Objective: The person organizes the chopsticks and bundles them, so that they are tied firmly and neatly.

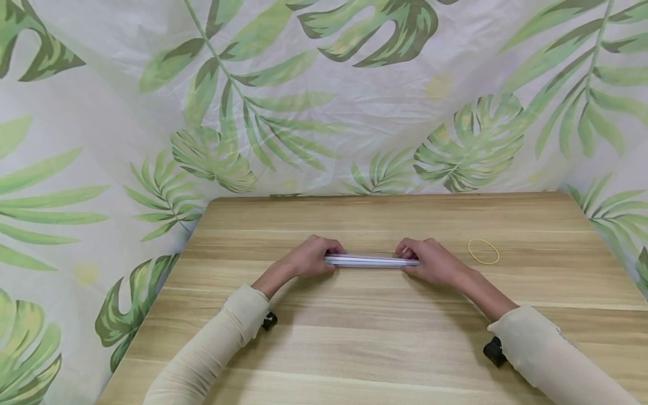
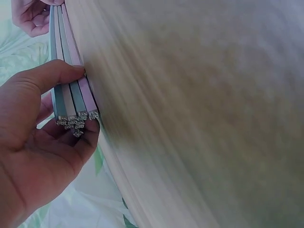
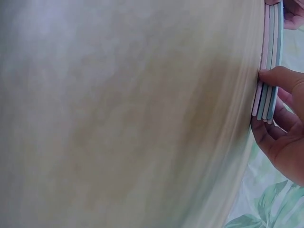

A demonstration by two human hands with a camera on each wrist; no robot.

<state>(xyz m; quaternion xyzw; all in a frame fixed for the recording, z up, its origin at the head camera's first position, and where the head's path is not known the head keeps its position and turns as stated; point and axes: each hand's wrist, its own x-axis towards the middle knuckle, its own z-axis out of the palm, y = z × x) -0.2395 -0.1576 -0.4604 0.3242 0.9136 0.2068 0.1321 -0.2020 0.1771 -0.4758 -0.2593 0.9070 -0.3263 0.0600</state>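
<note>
A bundle of pastel chopsticks [image 1: 372, 261] lies crosswise over the table, gripped at both ends. My left hand [image 1: 311, 256] holds the left end between thumb and fingers. In the left wrist view, the pink and grey-green chopsticks [image 2: 72, 95] show silver patterned ends just past the thumb. On the other end, my right hand [image 1: 435, 261] pinches the bundle, thumb on the near side and fingers behind and under. Slim rounded tips of the chopsticks [image 3: 267, 97] line up almost evenly in the right wrist view. Parts of the sticks are hidden behind the fingers.
A yellow rubber band [image 1: 468, 246] lies on the wooden table [image 1: 354, 337] to the right of my right hand. Behind the table's back edge hangs a leaf-patterned cloth [image 1: 374, 124]. Small black devices [image 1: 494, 351] sit under both sleeve cuffs.
</note>
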